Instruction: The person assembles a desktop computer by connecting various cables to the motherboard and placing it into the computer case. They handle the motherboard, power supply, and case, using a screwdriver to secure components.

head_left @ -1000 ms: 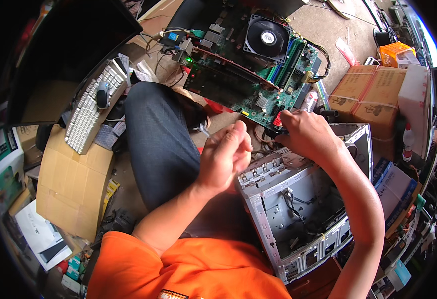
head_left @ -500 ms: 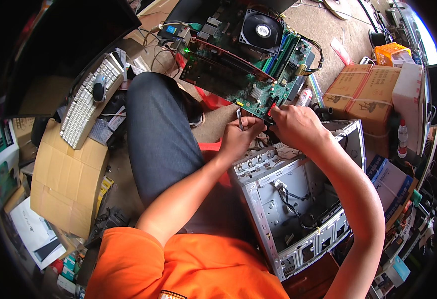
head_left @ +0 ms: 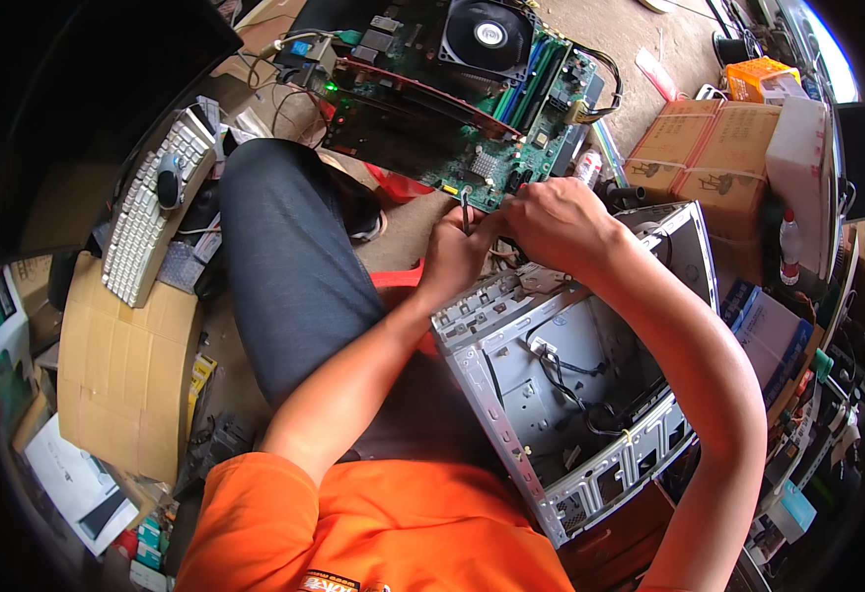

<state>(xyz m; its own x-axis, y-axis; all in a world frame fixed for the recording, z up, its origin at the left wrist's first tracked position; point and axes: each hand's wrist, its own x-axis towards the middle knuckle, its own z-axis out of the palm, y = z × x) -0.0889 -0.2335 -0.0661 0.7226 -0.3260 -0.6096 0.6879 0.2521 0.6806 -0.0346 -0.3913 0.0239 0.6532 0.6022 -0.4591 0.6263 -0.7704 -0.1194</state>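
The left hand [head_left: 455, 252] has its fingers clamped on a slim, dark tool [head_left: 466, 213], which stands roughly upright at the near edge of a green motherboard [head_left: 524, 158]. Close on its right, the right hand [head_left: 561, 225] bends over the same edge with its fingers curled; whether they grip anything cannot be told, as the back of the hand hides their tips. The motherboard lies beyond both hands, carrying a black cooling fan [head_left: 488, 37] at its far side, memory modules [head_left: 521, 97] to the fan's near right and a red-edged expansion card [head_left: 432, 97] across its middle. A green light glows at its left end. Nearer, under the right forearm, an open silver computer case [head_left: 526, 395] holds a dark cable [head_left: 559, 380]. Left of the bent, dark-trousered leg [head_left: 289, 261], a grey mouse [head_left: 169, 181] rests on a white keyboard [head_left: 149, 222], with a cardboard sheet [head_left: 126, 370] nearer. Far right sits a strapped carton [head_left: 704, 148].
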